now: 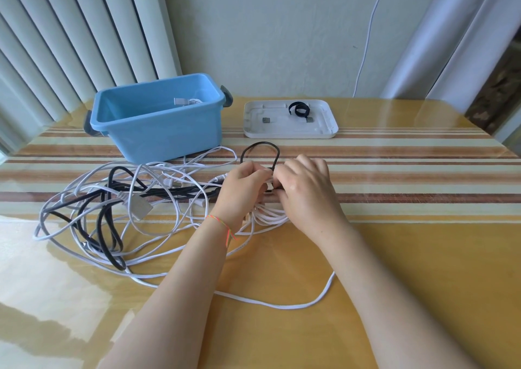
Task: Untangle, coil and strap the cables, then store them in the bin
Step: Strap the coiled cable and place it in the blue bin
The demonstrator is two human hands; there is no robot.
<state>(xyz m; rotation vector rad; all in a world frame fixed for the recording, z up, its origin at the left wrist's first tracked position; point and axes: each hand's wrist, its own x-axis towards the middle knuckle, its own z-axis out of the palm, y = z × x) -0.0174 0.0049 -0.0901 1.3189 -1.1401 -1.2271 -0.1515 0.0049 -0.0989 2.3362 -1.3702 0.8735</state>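
No readable text anywhere (labels or brands).

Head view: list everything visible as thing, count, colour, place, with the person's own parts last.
bin: one, blue, far left of the table; a pale cable end lies inside.
lid: one, white, right of the bin.
strap: one, black, looped, on the lid.
cable tangle: white, grey and black cables, count unclear, in front of the bin.
white coil: one, under the hands.
black loop: one, rising behind the hands.
table: one, yellow with striped band.
left hand: grips the white coil.
right hand: fingers curled on the coil.
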